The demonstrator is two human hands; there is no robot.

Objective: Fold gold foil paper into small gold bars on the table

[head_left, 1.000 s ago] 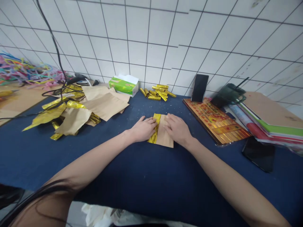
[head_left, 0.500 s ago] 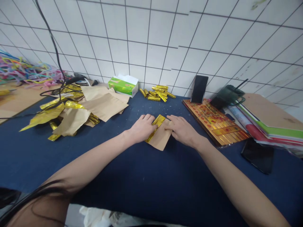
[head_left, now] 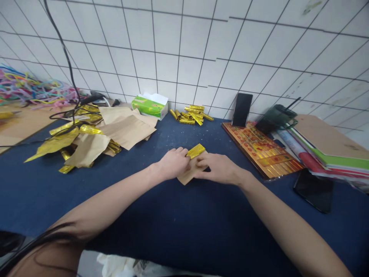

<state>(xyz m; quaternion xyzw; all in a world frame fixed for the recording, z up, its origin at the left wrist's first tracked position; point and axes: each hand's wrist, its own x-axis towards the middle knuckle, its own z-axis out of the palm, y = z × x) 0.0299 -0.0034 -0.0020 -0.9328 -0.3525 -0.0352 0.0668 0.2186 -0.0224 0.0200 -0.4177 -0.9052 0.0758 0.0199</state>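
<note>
Turned clockwise since the earlier frame, the paper piece [head_left: 186,178] now has its gold band [head_left: 196,151] at a shallower slant, and the right hand [head_left: 221,167] has moved from its upper edge to its right side. Fingers of that hand bend onto the paper, thumb below them and a narrow gap between—whether they grip it, I cannot tell. Left fingers lie curled together over the left part, their tips hidden, so their hold is unclear too.

The paper piece sits at mid-frame on the blue tabletop [head_left: 173,219]. Its gold band's long axis climbs toward the upper right; a tan corner points down. Both hands are palm-down, the left hand [head_left: 174,163] reaching in from lower left, the right from lower right.

Beyond them, at upper centre, lie gold rolls [head_left: 193,114], with a green tissue pack [head_left: 150,105] to their left. Loose tan sheets [head_left: 127,129] fill the left middle. A phone [head_left: 242,109] leans upright behind the red-gold packet [head_left: 263,150], right of centre—apart from the hands.
</note>
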